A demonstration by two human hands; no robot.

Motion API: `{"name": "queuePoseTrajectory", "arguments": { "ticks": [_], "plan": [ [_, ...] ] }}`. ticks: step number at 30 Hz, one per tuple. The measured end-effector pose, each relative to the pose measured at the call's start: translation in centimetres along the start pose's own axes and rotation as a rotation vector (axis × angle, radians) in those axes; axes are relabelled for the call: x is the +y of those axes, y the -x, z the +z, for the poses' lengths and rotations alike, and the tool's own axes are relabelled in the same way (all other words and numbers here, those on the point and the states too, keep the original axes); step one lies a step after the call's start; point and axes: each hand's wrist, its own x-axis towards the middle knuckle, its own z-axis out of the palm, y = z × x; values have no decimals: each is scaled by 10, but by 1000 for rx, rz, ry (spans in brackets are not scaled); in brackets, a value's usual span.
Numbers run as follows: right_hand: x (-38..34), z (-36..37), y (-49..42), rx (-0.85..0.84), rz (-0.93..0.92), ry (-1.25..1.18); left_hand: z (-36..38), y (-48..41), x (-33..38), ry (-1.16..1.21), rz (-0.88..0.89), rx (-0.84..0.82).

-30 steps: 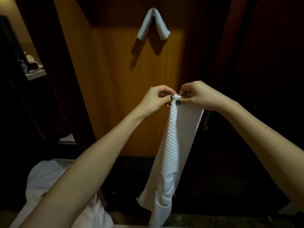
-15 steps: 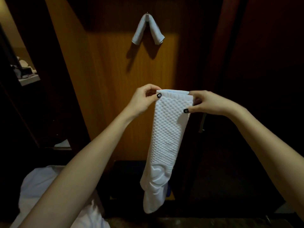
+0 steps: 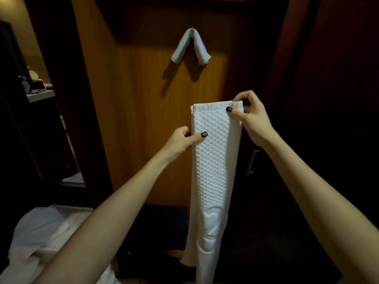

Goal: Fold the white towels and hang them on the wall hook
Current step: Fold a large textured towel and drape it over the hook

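Cloth heap, white and crumpled: lower left corner, beside my left forearm.
Pale shelf: far left, in shadow; the small items on it are too dim to identify.
Orange-brown wooden panel: upright, straight ahead.
Left hand: pinching the left edge of the long white waffle-textured towel a little below its top, thumb on the front face, fingers behind.
Small white folded towel: draped over the metal wall hook on the panel, both ends hanging in an inverted V, above my hands.
Long white waffle-textured towel: folded into a narrow strip, held in the air, hanging between my arms.
Right hand: pinching the strip's top right corner, thumb in front.
Metal door handle: below my right wrist, on the dark door.
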Motion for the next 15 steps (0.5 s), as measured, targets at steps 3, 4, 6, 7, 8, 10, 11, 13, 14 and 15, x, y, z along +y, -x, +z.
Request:
{"name": "queuePoseTrajectory", "arguments": {
  "ticks": [3,4,6,7,8,10,11,13,14,15],
  "plan": [
    [-1,1,-1,65,-14,-12,14,2,0,117,40,43],
    [-2,-1,-2,74,-9,-35,20,1,4,147,59,71],
    [-2,-7,-1,73,18,-116,29,-1,11,211,90,118],
    [-1,-9,2,65,32,-152,34,-3,15,228,96,123],
    [1,-11,8,53,39,-170,37,-4,19,235,98,124],
    [7,-10,24,9,36,-155,41,-8,29,247,95,126],
    [11,-9,33,-21,25,-143,41,-11,35,255,94,129],
    [17,-5,49,-57,-21,-157,37,-17,44,267,96,136],
    [19,-2,55,-61,-44,-178,35,-21,48,271,90,141],
    [21,1,59,-60,-60,-190,33,-23,52,277,80,147]
  ]
}}
